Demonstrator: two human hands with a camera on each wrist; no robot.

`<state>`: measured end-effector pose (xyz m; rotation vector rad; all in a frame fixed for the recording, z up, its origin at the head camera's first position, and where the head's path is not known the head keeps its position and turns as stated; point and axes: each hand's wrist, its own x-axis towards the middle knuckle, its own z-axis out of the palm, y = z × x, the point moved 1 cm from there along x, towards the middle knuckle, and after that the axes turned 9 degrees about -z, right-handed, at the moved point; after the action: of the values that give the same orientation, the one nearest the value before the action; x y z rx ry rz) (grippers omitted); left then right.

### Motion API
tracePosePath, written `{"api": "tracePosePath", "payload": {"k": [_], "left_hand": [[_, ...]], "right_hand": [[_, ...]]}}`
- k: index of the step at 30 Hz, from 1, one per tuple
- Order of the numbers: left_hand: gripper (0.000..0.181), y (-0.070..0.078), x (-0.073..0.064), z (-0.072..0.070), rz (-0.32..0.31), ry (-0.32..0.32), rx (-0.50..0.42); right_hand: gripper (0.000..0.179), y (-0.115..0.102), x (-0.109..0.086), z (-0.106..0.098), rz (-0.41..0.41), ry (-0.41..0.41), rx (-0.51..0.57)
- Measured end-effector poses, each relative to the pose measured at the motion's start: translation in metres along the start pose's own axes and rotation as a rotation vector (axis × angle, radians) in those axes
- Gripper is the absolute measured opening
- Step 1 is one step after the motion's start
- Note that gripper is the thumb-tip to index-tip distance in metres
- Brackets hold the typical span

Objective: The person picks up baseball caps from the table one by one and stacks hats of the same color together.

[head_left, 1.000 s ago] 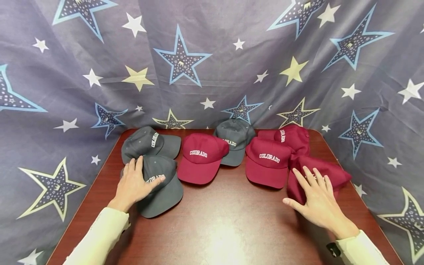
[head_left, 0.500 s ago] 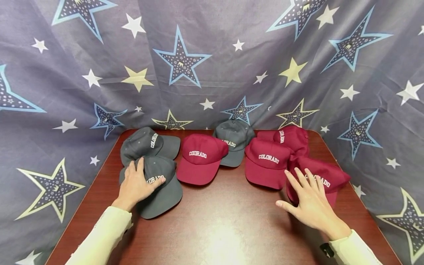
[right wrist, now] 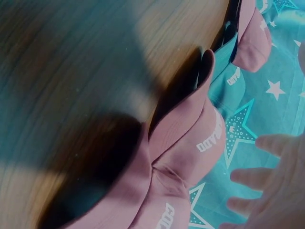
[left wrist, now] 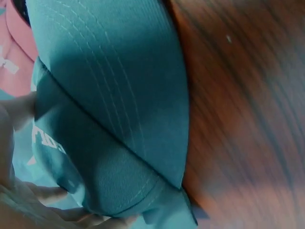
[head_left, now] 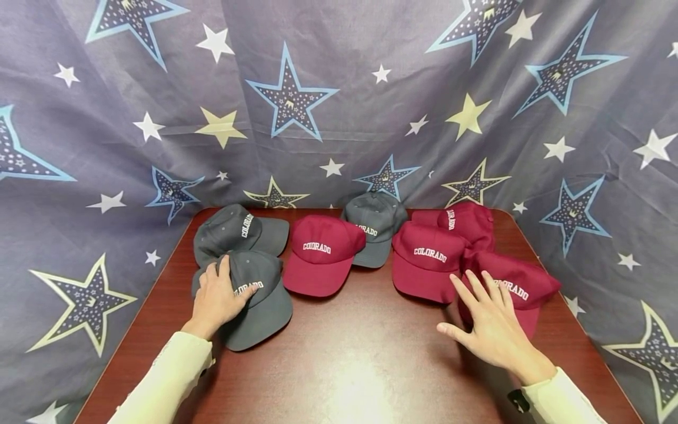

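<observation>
My left hand (head_left: 216, 300) grips the crown of a dark grey baseball cap (head_left: 259, 324) at the table's front left, thumb over its white COLORADO lettering. In the left wrist view, thumb and fingers sit on different sides of the crown of this grey cap (left wrist: 114, 90). My right hand (head_left: 492, 330) is spread, fingers apart, in front of a dark red baseball cap (head_left: 521, 282) at the right, partly covering it. In the right wrist view the right hand (right wrist: 271, 186) appears off the nearest red cap (right wrist: 157, 205), holding nothing.
Another grey cap (head_left: 228, 232) lies behind the gripped one. A red cap (head_left: 320, 253) and a grey cap (head_left: 376, 221) stand mid-table; two more red caps, one in front (head_left: 429, 259) and one behind (head_left: 471, 224), are at right. A star-patterned cloth (head_left: 339, 118) hangs behind the wooden table (head_left: 349, 365).
The front right red cap has settled, its lettering turning into view. My right hand has drawn slightly left, away from it. My left hand stays on the grey cap, thumb drawn in slightly.
</observation>
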<state>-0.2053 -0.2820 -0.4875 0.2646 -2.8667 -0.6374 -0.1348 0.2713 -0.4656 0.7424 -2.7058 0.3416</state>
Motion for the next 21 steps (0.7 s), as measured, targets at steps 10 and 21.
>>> {"api": "tracePosePath", "payload": {"k": [10,21], "left_hand": [[0.089,-0.0009,0.0023,0.0053,-0.067,-0.06,-0.037],[0.076,0.0025,-0.0039,-0.001,-0.055,-0.09,-0.105]], "right_hand": [[0.1,0.0009,-0.0004,0.0038,0.002,0.002,-0.002],[0.1,-0.0004,0.0008,0.006,0.011,-0.008,0.007]]}}
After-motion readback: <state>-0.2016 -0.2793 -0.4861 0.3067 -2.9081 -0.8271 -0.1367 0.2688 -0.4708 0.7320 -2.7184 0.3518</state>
